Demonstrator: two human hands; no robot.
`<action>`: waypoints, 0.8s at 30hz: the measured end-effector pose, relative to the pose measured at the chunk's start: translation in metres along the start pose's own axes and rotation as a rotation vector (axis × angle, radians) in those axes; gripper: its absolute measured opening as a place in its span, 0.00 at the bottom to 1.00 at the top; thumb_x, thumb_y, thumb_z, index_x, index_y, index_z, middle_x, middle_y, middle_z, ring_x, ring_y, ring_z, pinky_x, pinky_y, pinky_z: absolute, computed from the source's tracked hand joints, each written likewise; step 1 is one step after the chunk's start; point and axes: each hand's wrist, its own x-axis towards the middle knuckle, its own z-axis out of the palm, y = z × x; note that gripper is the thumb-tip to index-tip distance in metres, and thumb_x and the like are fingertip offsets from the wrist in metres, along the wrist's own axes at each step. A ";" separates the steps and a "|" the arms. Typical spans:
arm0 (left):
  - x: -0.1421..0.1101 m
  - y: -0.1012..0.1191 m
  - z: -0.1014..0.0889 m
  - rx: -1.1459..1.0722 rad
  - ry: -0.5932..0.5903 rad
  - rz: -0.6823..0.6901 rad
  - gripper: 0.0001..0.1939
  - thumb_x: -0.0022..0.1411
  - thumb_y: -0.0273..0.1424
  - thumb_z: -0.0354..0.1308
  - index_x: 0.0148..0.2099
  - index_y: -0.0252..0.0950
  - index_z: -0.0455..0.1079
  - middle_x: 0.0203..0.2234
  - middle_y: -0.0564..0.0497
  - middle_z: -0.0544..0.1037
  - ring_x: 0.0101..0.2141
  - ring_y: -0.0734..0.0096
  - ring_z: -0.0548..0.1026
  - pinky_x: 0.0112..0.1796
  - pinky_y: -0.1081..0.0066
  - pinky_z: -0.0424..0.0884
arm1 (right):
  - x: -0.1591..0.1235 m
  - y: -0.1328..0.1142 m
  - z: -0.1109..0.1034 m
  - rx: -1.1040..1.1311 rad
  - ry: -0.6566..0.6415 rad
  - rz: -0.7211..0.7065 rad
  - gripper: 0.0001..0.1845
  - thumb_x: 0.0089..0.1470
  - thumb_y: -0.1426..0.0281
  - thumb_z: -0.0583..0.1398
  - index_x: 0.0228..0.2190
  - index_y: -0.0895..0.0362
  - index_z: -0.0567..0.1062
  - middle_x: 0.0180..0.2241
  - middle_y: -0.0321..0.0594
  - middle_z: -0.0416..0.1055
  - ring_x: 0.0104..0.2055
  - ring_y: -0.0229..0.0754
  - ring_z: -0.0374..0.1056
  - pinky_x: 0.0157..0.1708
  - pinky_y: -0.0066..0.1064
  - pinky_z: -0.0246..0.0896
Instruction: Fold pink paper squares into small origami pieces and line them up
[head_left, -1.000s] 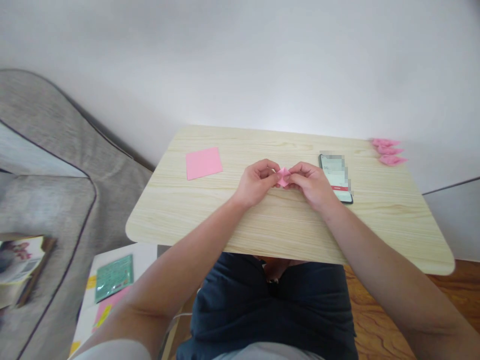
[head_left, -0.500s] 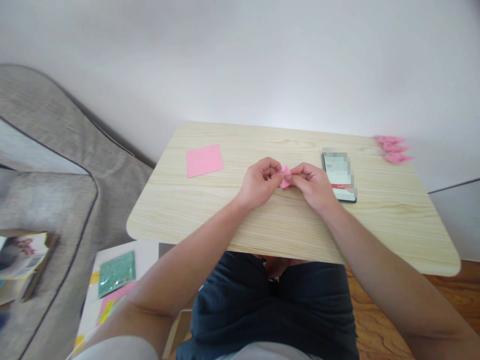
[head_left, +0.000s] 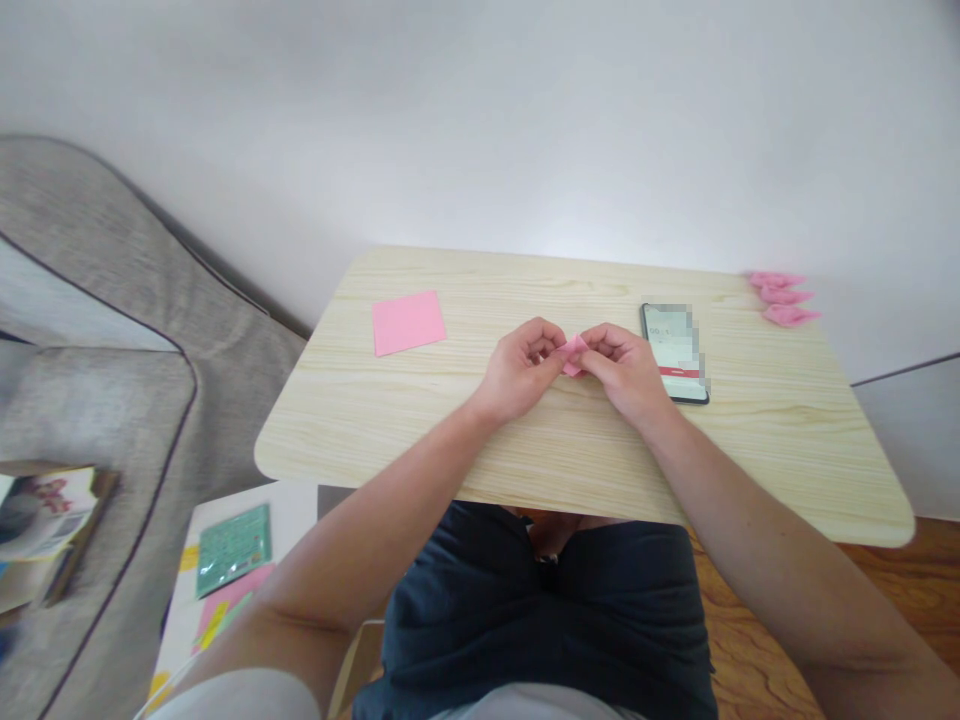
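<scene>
Between my hands, just above the pale wooden table (head_left: 420, 430), is a small piece of folded pink paper (head_left: 573, 357). My left hand (head_left: 520, 368) pinches its left side between thumb and fingers. On the other side my right hand (head_left: 619, 366) grips it the same way, thumb on top. The fingertips hide part of the paper, so its exact folds cannot be made out. A flat stack of square pink paper (head_left: 409, 323) lies on the table to the left of my hands.
A phone (head_left: 679, 355) with a lit screen lies right of my right hand. Several folded pink paper figures (head_left: 784, 298) line the far right edge. A green packet (head_left: 234, 550) sits on a white surface at lower left, beside a grey sofa (head_left: 225, 400). The wall borders the table's back.
The folded pink paper has turned and changed shape slightly between my fingers. Both hands keep their pinch in nearly the same place. The view has shifted a little.
</scene>
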 end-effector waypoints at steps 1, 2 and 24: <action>0.000 0.000 0.000 0.001 -0.004 0.007 0.12 0.64 0.38 0.66 0.39 0.36 0.70 0.29 0.51 0.79 0.31 0.72 0.78 0.35 0.71 0.73 | 0.000 0.000 0.000 0.003 0.001 -0.003 0.07 0.50 0.64 0.71 0.29 0.52 0.79 0.26 0.35 0.80 0.31 0.43 0.76 0.38 0.38 0.75; -0.001 0.001 0.000 -0.014 -0.008 0.016 0.11 0.64 0.37 0.66 0.39 0.36 0.70 0.29 0.52 0.79 0.31 0.72 0.78 0.35 0.71 0.73 | 0.000 0.001 0.000 0.009 0.006 -0.007 0.07 0.50 0.65 0.71 0.29 0.52 0.79 0.26 0.35 0.80 0.30 0.42 0.76 0.38 0.38 0.74; 0.002 0.010 -0.002 -0.239 0.077 -0.024 0.03 0.55 0.28 0.68 0.34 0.36 0.81 0.26 0.52 0.80 0.28 0.75 0.75 0.34 0.72 0.72 | 0.003 0.005 -0.007 0.400 -0.170 0.159 0.09 0.49 0.68 0.71 0.35 0.52 0.80 0.32 0.35 0.82 0.34 0.41 0.77 0.37 0.36 0.77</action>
